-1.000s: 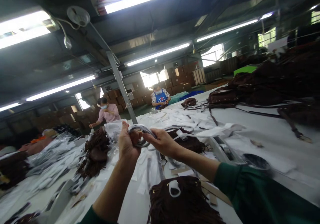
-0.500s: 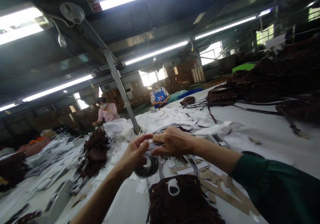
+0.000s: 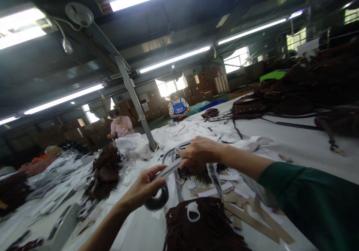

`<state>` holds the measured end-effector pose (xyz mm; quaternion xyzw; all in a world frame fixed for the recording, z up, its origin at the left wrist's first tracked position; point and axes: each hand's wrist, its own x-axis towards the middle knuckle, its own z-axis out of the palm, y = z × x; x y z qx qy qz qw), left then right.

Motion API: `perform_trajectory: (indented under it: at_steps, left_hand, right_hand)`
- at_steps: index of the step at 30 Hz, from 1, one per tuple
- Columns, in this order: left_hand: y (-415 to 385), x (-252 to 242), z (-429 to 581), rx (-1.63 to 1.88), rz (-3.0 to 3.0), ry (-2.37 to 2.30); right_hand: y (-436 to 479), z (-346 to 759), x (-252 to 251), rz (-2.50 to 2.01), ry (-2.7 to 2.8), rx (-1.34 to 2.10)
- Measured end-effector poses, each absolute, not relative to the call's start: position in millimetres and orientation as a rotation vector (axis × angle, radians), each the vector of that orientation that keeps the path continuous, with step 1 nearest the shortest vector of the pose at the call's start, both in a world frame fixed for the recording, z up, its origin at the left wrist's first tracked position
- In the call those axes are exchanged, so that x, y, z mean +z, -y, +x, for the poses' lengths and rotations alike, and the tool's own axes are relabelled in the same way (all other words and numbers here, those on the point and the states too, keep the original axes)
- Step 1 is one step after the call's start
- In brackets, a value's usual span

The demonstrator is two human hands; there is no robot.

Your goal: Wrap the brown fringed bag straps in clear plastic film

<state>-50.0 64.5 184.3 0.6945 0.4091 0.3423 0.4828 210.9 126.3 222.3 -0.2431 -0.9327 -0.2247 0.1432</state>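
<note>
My left hand [image 3: 148, 187] pinches one end of a pale translucent strip [image 3: 171, 167] between thumb and fingers. Under this hand is a dark, shiny ring-shaped roll [image 3: 158, 199], which looks like tape; whether the fingers also hold it is hidden. My right hand [image 3: 200, 152] is closed on the strip's other end, its fingertips partly hidden. Below both hands lies a dark brown fringed bag [image 3: 206, 225] with brass-coloured eyelets and a white loop [image 3: 193, 211] at its front. Film-wrapped straps [image 3: 215, 180] rise from the bag, passing behind my right hand.
Paper and card strips [image 3: 255, 219] lie right of the bag. Brown fringed pieces [image 3: 105, 172] are heaped at left, with a grey tape dispenser [image 3: 63, 221] nearer me. More brown bags [image 3: 249, 105] pile up at right. A metal post [image 3: 137, 105] stands ahead; two people work beyond the table.
My hands have moved apart, the left one down and leftward, the right one slightly to the right. More of the strip shows between them. The roll has shifted down and left with my left hand.
</note>
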Motion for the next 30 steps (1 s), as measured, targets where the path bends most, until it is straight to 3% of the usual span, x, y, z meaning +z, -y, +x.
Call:
perform_trajectory:
  at_steps: [3,9,12,16,21,23,25,30]
  left_hand:
    - [-62,183,-50,1.015,1.624,-0.986]
    - [-64,186,-9,1.906,1.180,-0.834]
    - [-74,176,10,2.127,1.006,-0.749]
    - [-81,160,1,1.992,1.084,-0.771]
    - [-71,171,-32,1.123,1.602,-1.050]
    - [-67,181,-33,0.886,1.785,-1.087]
    - [-66,189,-26,0.904,1.836,-1.102]
    - [-74,191,-8,1.480,1.465,-1.014]
  right_hand:
    - [-126,211,211,-0.754,2.663,-0.484]
    - [-101,156,161,-0.661,2.178,0.476]
    - [-92,124,141,-0.641,1.849,0.718]
    - [-94,123,133,-0.745,1.865,0.604]
    - [-100,150,145,-0.856,2.444,-0.161]
    - [-100,151,157,-0.792,2.588,-0.312]
    - [-100,149,170,-0.759,2.603,-0.303]
    - [-104,144,187,-0.857,2.282,0.114]
